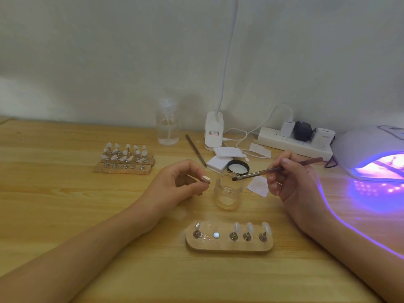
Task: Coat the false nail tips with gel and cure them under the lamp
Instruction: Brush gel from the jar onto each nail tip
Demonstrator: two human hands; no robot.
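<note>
On the wooden table (65, 204) sat a big lamp (367, 149) glowing purple at 3 o'clock and a clear jar (228, 191) in the middle. At the jar's 9 o'clock, the left hand (175, 186) pinched one nail tip (205, 178) with thumb and fingers. At 3 o'clock, the right hand (290, 178) gripped a brush (262, 171) lying sideways, its hairs over the jar, pointing toward the tip nearby.

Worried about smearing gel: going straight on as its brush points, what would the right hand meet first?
Probably the open glass jar: the brush in the right hand points left and down, bristles at its mouth. Depth is unclear; it might pass above, toward the left hand.
</note>
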